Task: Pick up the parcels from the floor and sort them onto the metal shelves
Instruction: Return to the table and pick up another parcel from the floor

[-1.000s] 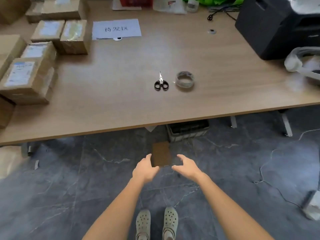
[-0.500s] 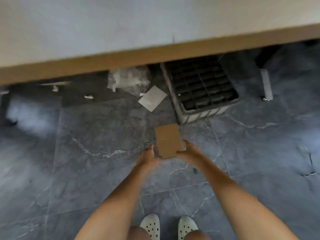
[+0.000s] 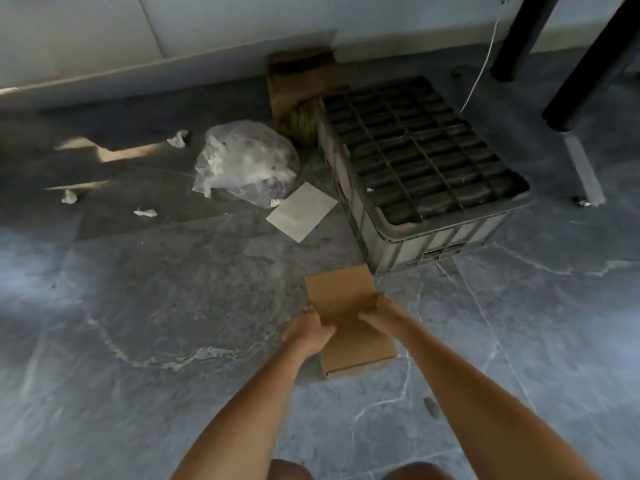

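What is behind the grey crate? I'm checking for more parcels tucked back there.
Behind the grey crate sits an open cardboard box against the wall, something green at its base. Its contents are dark; the crate covers the rest.

The floor [image 3: 166,306] is dark grey stone tile veined with pale streaks. A pale wall [image 3: 225,26] runs along the back, meeting the floor at a light skirting. A grey plastic crate [image 3: 433,233] with a dark grid inside (contents too dim to tell) sits near the wall, an open cardboard box [image 3: 298,84] just behind it. Black legs [image 3: 585,81] slant in at the upper right. A crumpled clear bag [image 3: 242,161] and a white sheet [image 3: 301,211] lie beside the crate, paper scraps [image 3: 145,212] scattered further left.
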Demonstrator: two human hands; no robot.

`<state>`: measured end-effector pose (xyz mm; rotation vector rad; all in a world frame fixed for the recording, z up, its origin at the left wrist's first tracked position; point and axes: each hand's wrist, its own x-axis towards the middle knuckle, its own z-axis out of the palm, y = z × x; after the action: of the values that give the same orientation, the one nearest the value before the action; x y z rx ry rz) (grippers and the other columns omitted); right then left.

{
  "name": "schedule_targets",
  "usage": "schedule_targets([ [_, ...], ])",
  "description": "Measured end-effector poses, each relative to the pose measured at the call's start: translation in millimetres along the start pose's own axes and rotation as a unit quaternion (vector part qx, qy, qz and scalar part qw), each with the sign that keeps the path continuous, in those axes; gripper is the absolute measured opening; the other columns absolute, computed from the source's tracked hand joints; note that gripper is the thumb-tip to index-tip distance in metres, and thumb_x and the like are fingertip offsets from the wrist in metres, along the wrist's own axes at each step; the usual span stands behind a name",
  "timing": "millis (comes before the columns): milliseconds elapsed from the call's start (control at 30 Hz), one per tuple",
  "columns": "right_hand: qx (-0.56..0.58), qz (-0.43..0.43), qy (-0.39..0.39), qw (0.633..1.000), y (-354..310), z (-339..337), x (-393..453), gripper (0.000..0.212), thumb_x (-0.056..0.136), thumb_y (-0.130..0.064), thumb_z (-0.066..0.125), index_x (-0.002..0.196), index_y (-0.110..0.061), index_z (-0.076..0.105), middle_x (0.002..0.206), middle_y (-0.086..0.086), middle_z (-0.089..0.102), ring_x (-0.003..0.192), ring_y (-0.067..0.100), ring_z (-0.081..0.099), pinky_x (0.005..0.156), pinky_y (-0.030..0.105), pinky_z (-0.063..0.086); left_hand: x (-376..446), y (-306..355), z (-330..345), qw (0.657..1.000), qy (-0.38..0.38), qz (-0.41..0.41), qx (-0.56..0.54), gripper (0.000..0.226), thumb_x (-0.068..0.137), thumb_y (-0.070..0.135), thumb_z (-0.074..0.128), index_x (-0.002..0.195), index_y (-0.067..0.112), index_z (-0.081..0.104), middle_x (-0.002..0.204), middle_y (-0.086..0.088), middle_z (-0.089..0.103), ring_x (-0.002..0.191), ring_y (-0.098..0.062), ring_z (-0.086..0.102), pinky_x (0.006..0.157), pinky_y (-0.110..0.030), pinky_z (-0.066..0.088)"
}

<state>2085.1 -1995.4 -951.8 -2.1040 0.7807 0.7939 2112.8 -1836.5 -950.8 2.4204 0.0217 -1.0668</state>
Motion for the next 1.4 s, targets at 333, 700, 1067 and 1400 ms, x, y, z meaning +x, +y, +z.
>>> schedule_targets([
  [333, -0.003, 0.016, -0.024, 1.0, -49, -36, -101, 0.084, 0.088, -0.033, 0.057, 0.151, -0.006, 0.006, 0.149, 0.019, 0.033, 0.133, 0.034, 0.04, 0.104, 0.039, 0.042, -97, 40, -58, 0.993, 0.017, -0.041, -0.11, 0.084, 0.091, 0.027, 0.057, 0.152, 0.002, 0.005, 0.156, -0.018, 0.027, 0.141, -0.031, 0.033, 0.112, -0.033, 0.032],
  [700, 0.066, -0.014, 0.026, 0.997, -106, -140, -297, 0.043, 0.099, -0.019, 0.028, 0.141, -0.01, 0.031, 0.131, 0.021, 0.053, 0.097, 0.028, 0.055, 0.075, 0.033, 0.04, -278, 120, -158, 0.997, 0.014, -0.043, -0.067, 0.091, 0.09, 0.025, 0.06, 0.153, 0.006, -0.003, 0.154, -0.017, 0.031, 0.135, -0.03, 0.042, 0.107, -0.033, 0.04],
  [1067, 0.304, 0.018, 0.145, 0.941, -82, -235, -492, 0.042, 0.094, -0.011, 0.053, 0.135, -0.009, 0.048, 0.103, 0.013, 0.065, 0.103, 0.024, 0.058, 0.097, 0.038, 0.044, -441, 230, -216, 0.999, -0.02, 0.043, -0.015, 0.098, 0.082, 0.05, 0.056, 0.152, 0.008, 0.003, 0.148, -0.014, 0.042, 0.13, -0.031, 0.048, 0.108, -0.04, 0.043],
  [1400, 0.526, 0.08, 0.198, 0.824, -17, -276, -625, 0.074, 0.085, -0.04, 0.063, 0.147, -0.017, 0.028, 0.137, 0.008, 0.049, 0.123, 0.026, 0.049, 0.099, 0.035, 0.041, -557, 318, -192, 0.989, -0.09, 0.12, -0.01, 0.083, 0.077, 0.048, 0.068, 0.138, 0.01, 0.027, 0.137, -0.007, 0.048, 0.122, -0.025, 0.05, 0.093, -0.032, 0.041],
])
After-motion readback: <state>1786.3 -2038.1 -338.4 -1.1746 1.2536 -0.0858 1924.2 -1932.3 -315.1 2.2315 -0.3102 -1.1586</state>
